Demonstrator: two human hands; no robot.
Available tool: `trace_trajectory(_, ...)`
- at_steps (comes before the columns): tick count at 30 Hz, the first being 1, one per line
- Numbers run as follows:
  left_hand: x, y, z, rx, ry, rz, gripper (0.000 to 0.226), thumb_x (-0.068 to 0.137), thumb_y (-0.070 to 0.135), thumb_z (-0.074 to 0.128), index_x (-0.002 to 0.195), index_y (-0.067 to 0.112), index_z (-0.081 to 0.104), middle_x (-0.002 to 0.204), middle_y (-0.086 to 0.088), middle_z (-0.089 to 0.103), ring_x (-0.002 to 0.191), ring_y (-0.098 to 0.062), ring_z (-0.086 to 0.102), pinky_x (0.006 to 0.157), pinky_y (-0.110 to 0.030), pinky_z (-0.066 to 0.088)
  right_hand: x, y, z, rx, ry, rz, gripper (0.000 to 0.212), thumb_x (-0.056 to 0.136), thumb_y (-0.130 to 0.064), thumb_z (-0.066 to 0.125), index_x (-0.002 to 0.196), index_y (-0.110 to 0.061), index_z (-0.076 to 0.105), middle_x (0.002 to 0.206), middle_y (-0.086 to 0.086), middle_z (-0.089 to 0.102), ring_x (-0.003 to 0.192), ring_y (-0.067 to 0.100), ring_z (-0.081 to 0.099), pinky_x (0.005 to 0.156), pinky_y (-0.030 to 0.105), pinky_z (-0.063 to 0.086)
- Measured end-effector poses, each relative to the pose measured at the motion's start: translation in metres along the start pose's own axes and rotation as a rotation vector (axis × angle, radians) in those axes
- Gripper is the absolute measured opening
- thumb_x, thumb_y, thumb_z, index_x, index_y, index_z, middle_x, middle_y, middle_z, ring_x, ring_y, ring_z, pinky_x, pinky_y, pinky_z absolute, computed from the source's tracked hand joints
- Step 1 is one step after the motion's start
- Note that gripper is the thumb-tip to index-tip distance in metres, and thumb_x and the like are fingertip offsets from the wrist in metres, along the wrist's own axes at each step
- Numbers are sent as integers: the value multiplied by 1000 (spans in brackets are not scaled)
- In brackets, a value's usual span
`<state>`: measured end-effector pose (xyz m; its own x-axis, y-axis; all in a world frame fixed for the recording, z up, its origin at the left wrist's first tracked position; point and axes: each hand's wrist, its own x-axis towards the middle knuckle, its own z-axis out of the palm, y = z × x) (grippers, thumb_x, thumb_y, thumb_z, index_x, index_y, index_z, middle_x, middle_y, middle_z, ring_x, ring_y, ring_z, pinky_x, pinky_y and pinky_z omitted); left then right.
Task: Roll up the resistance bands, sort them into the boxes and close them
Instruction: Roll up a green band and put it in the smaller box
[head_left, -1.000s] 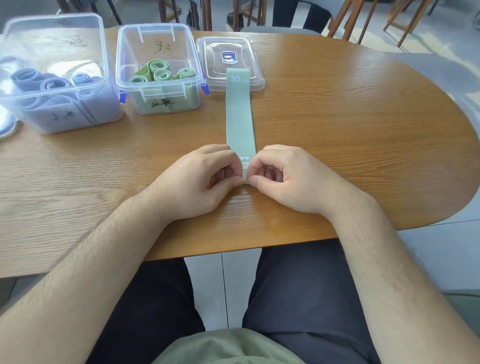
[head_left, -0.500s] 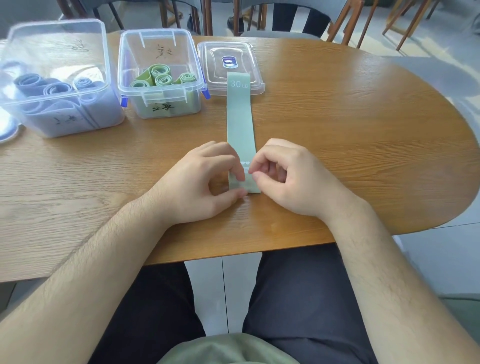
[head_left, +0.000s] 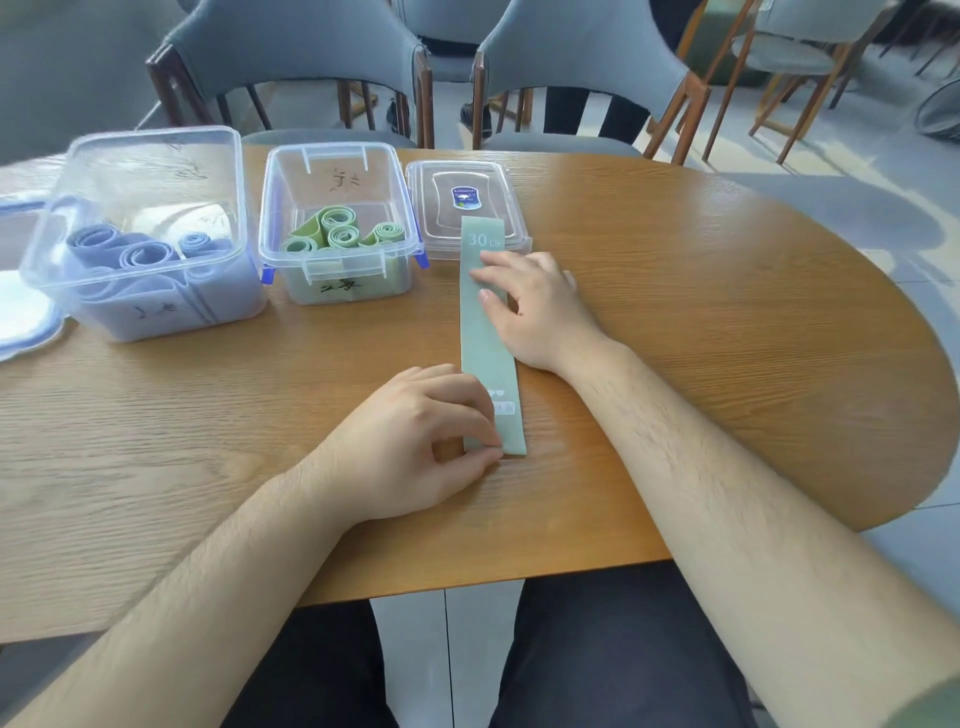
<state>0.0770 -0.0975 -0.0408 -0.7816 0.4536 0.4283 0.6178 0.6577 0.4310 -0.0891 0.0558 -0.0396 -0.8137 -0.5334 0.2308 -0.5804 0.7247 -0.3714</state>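
1. The green band (head_left: 488, 338) lies flat on the table (head_left: 727, 338), its far end overlapping the loose lid (head_left: 467, 202) right of the green box (head_left: 337, 223).
2. The left hand (head_left: 415, 457) pinches the band's near corner; the right hand (head_left: 530, 301), fingers spread, presses its far part.
3. Risk: if either hand lets go, the band may skew and roll crooked.

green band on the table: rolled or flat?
Flat. The green band lies stretched on the table, left hand pinching its near end.

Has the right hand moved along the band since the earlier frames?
Yes. The right hand left the band's near end and now presses near the lid.
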Motion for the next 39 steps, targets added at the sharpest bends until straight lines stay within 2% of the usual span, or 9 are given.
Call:
trace_trajectory(6, -1, 8, -3, -35, -28, 23, 8, 88, 26, 75, 82, 23, 77, 90, 14, 66, 86, -5, 60, 75, -36, 46, 5, 4, -2, 0, 31, -23, 41, 103, -38, 45, 143, -35, 54, 160, -17, 35, 141, 18, 31, 113, 43, 25)
trace_trajectory(12, -1, 11, -3, -84, -56, 34, 7, 86, 23, 77, 80, 21, 77, 90, 13, 66, 85, -5, 60, 77, -36, 48, 5, 5, 0, -23, -25, 6, 40, 103, -43, 42, 140, -37, 57, 157, -22, 39, 143, 14, 32, 115, 44, 20)
trace_trajectory(16, -2, 13, -3, -116, -67, 20, 9, 86, 25, 80, 84, 17, 78, 92, 8, 67, 87, -10, 61, 80, -33, 49, -4, 4, -2, 41, 51, -31, 38, 102, -37, 49, 137, -31, 61, 155, -16, 44, 141, 17, 36, 115, 42, 27)
trace_trajectory(20, -6, 12, -6, -136, 49, -117, 12, 89, 25, 76, 84, 15, 76, 92, 5, 66, 88, -16, 61, 82, -28, 48, -38, -1, -4, 204, 145, -58, 26, 98, -26, 57, 119, -22, 72, 140, -6, 59, 129, 19, 46, 112, 34, 36)
trace_trajectory(22, -10, 10, -8, -104, 111, -216, 10, 91, 25, 75, 88, 16, 76, 94, 5, 65, 90, -14, 60, 81, -19, 43, -66, -5, -6, 203, 178, -86, 20, 95, -22, 60, 109, -20, 73, 128, -4, 63, 121, 19, 50, 107, 34, 40)
trace_trajectory(25, -17, 13, -5, -32, 75, -239, 8, 90, 25, 77, 94, 18, 76, 100, 6, 64, 93, -12, 59, 83, -13, 40, -107, -11, -14, 193, 141, -121, 14, 93, -22, 65, 103, -20, 74, 121, -7, 64, 118, 15, 52, 103, 32, 43)
trace_trajectory(27, -21, 16, -3, -3, 65, -199, 9, 90, 25, 76, 94, 17, 76, 101, 6, 65, 93, -12, 59, 86, -19, 44, -126, -18, -18, 171, 111, -142, 13, 94, -24, 66, 101, -20, 75, 118, -8, 65, 117, 13, 53, 101, 35, 45)
trace_trajectory(31, -25, 16, 1, 68, 72, -146, 11, 93, 29, 69, 94, 19, 74, 104, 7, 65, 95, -16, 61, 85, -43, 49, -155, -27, -22, 202, 104, -163, 11, 93, -26, 69, 97, -19, 75, 114, -9, 65, 113, 12, 55, 95, 34, 48)
trace_trajectory(39, -27, 25, -1, 66, 81, -60, 10, 90, 25, 74, 95, 16, 74, 105, 4, 65, 97, -19, 59, 84, -47, 49, -172, -35, -31, 195, 19, -210, 7, 92, -29, 71, 94, -23, 75, 105, -13, 63, 101, 10, 53, 88, 38, 49)
